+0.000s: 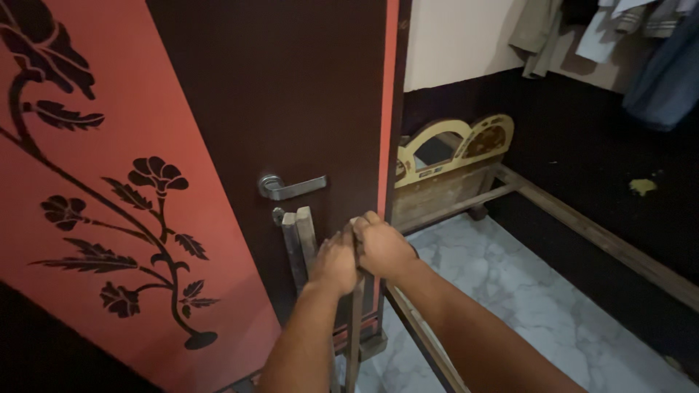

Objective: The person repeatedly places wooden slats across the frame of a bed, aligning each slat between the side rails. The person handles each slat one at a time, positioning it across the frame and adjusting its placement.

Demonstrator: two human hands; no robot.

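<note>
Both hands, the left hand and the right hand, are clenching around the top of an upright wooden slat that is standing against the dark door, below its metal handle.

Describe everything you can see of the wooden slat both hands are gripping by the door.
The wooden slat is a narrow, dark, worn-looking strip of wood standing nearly upright beside the door's edge. The left hand and right hand close around its top end, hiding it. Its lower part runs down between the forearms to the bottom of the picture, so its foot is unseen. Two similar slats lean against the door just to its left, below the metal lever handle.
</note>
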